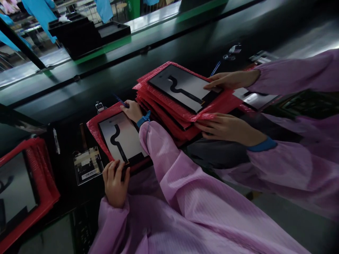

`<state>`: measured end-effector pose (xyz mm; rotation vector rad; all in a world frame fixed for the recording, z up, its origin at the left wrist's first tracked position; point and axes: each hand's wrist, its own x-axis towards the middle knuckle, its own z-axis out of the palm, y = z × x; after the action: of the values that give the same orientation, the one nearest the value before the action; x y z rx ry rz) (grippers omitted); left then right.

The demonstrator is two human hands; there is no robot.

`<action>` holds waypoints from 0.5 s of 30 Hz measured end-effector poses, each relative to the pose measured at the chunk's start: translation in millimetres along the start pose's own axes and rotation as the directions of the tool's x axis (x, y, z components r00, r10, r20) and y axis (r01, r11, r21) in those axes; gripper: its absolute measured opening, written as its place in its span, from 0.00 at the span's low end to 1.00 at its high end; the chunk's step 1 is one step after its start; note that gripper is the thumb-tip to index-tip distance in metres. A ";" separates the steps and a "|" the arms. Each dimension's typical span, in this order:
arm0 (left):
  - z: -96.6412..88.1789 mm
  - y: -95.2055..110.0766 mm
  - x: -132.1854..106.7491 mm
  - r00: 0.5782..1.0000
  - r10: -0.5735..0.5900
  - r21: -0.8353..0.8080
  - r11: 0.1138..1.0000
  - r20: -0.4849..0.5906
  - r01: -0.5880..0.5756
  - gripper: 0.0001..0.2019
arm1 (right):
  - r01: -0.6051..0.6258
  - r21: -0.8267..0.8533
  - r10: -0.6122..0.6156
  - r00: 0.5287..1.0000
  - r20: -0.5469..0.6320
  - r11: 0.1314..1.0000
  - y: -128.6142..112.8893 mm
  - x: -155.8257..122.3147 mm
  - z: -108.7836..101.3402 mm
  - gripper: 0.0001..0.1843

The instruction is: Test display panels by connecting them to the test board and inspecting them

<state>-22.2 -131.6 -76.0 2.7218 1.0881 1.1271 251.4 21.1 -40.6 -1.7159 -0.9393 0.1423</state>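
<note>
The thin panel (123, 139) lies face-up in its red bubble sleeve (94, 128) at centre left of the frame. It looks light, stiff and easily cracked, with a slick face and a dark flex strip, so it is best taken by its edges. The left hand (114, 185) has its fingers curled together on the panel's lower edge, and the right hand (133, 111) rests at the upper corner, closed round a blue pen (120, 101). At centre right, a co-worker's two hands (230, 80) steady a stack (169, 116) of similar sleeved panels on the dark bench (106, 81).

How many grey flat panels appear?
4 panels: one at left edge, one at the person's left hand, one atop the red padded stack, one by another person's hand. More possibly hidden.
</note>
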 end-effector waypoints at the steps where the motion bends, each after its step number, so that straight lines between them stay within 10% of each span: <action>1: 0.4 0.8 -0.7 1.000 -0.005 0.005 1.000 -0.006 0.005 0.09 | -0.030 -0.004 0.030 0.999 0.017 1.000 -0.4 1.2 -1.9 0.24; 7: -1.0 9.1 -1.9 0.999 -0.016 0.010 1.000 -0.042 0.017 0.07 | -0.084 0.073 0.080 0.995 0.061 0.994 -18.9 -15.1 -29.9 0.15; 15: -4.9 17.5 -6.7 0.996 -0.085 -0.039 0.996 -0.016 0.084 0.10 | -0.235 0.352 0.101 0.928 0.359 0.906 -47.4 -143.2 -123.8 0.33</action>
<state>-18.1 -150.1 -72.1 2.6146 1.1594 1.1496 196.0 -162.5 -4.7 -1.4175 -0.9268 0.7117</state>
